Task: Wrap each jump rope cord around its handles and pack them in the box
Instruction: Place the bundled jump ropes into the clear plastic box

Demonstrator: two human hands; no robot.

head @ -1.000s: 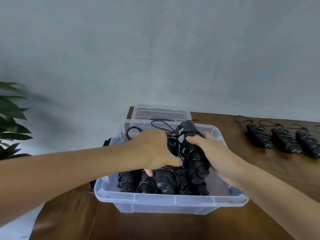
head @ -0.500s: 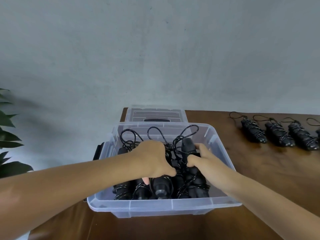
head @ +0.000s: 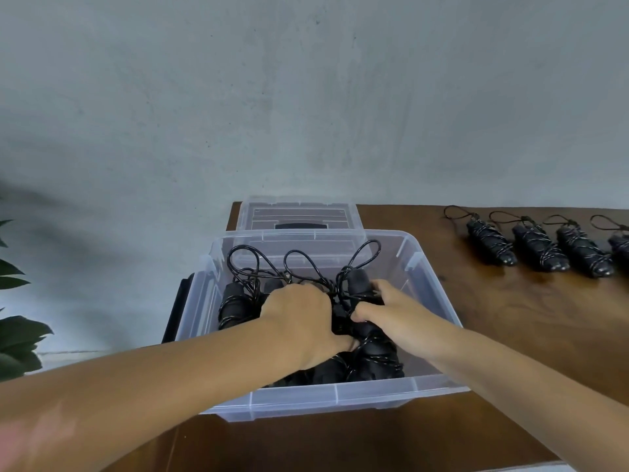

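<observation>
Both hands down inside the clear plastic box [head: 340,395], among wrapped black jump-rope bundles. Left hand [head: 301,321] palm-down over the middle bundles [head: 326,371], fingers curled onto them and thumb tip pointing toward the right hand; exactly what sits under the palm hidden from view. Right hand [head: 396,316] curled around the rightmost bundle [head: 366,311], index finger hooked across its front, other fingers wrapped behind. That bundle lying lengthwise in the box, far end raised slightly toward the back wall, near end resting against the other bundles by the front wall. Another bundle [head: 235,304] free at the left side of the box, just beside the left hand. Three cord loops [head: 301,264] sticking up behind the hands toward the back wall of the box.

Box near the left front of the dark wooden tabletop [head: 510,318], right half of its floor bare. Clear lid [head: 296,216] lying flat just behind the box, against the grey wall [head: 306,97]. Row of four more wrapped ropes [head: 541,248] at the far right of the tabletop, well apart from the box, each with a small loop pointing toward the wall, the rightmost cut off by the frame edge. Dark flat object [head: 177,308] standing just left of the box, identity unclear. Green plant leaves [head: 17,335] at the left edge.
</observation>
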